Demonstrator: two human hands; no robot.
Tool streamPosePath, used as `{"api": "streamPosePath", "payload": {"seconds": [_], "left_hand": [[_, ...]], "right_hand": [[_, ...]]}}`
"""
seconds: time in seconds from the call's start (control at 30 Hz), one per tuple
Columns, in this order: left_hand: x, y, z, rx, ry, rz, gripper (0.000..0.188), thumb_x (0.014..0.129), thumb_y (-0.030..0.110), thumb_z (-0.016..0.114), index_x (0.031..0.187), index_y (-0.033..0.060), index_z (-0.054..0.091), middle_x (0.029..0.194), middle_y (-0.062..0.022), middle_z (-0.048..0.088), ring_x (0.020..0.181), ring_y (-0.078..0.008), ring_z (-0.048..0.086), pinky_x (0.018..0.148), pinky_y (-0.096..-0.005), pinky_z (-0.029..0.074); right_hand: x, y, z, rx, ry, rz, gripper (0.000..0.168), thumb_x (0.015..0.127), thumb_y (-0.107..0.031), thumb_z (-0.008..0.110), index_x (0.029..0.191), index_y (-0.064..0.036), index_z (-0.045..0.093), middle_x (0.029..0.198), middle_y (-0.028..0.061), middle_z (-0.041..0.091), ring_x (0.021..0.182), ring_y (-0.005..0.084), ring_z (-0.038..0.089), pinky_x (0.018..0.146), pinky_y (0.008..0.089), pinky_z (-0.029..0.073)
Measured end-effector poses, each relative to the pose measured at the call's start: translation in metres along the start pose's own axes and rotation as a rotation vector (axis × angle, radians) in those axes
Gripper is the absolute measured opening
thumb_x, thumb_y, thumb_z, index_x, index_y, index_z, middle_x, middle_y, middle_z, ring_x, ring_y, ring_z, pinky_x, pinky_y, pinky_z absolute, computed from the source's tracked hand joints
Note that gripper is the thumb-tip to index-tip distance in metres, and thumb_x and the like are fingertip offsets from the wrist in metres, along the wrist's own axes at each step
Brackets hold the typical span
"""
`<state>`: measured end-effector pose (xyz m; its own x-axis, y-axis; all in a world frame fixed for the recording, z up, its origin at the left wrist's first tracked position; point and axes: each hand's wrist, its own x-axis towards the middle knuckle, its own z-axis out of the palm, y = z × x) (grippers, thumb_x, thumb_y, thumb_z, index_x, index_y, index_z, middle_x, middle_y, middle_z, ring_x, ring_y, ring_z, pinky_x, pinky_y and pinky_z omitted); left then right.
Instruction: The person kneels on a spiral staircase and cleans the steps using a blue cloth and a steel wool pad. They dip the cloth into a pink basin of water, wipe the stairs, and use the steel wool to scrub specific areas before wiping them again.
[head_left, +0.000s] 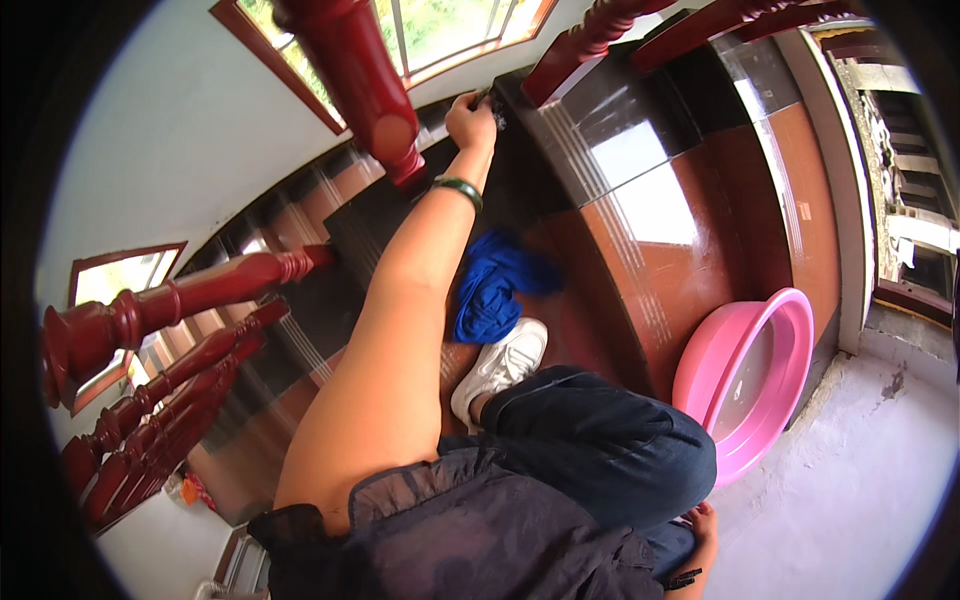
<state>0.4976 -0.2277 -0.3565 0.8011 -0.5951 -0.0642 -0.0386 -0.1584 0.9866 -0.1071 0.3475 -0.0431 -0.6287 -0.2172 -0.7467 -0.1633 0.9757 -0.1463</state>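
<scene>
My left hand (472, 122), with a dark green bangle on its wrist, reaches out to the far end of a stair step. Its fingers are closed around a small dark, rough-textured object (499, 116), perhaps a scourer, held by the dark riser. A crumpled blue cloth (491, 289) lies on the step below my forearm, just beyond my white shoe (514, 352). My right hand (703, 521) is low at the right, against my bent leg in dark trousers. Its fingers are partly hidden, so I cannot see whether it holds anything.
A pink plastic basin (697, 360) leans tilted on the stairs at the right, by the white wall (847, 480). Glossy brown and black tiled steps (637, 202) rise beyond. Dark red balusters (367, 97) stand close to my left arm, with more balusters (187, 296) further left.
</scene>
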Motion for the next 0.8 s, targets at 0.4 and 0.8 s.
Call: {"api": "streamPosePath", "payload": {"seconds": [0.4,0.8], "left_hand": [[0.01,0.008,0.004,0.284,0.067,-0.15,0.017,0.073,0.019,0.07,0.084,0.0056,0.069,0.08,-0.0146,0.069,0.077,-0.0278,0.067,0.072,-0.0383,0.05],[0.01,0.001,0.013,0.209,0.074,-0.192,0.021,0.073,0.02,0.072,0.085,0.003,0.07,0.083,-0.0173,0.069,0.08,-0.0326,0.067,0.073,-0.0378,0.051]], "right_hand": [[-0.004,-0.029,0.009,-0.013,0.153,-0.095,0.034,0.084,-0.007,0.062,0.117,-0.004,0.058,0.086,0.0071,0.066,0.071,0.017,0.064,0.056,0.0281,0.049],[0.043,0.034,-0.025,0.229,0.189,-0.032,0.029,0.087,-0.004,0.058,0.115,0.005,0.055,0.091,0.0148,0.064,0.081,0.0269,0.065,0.064,0.0384,0.058]]}}
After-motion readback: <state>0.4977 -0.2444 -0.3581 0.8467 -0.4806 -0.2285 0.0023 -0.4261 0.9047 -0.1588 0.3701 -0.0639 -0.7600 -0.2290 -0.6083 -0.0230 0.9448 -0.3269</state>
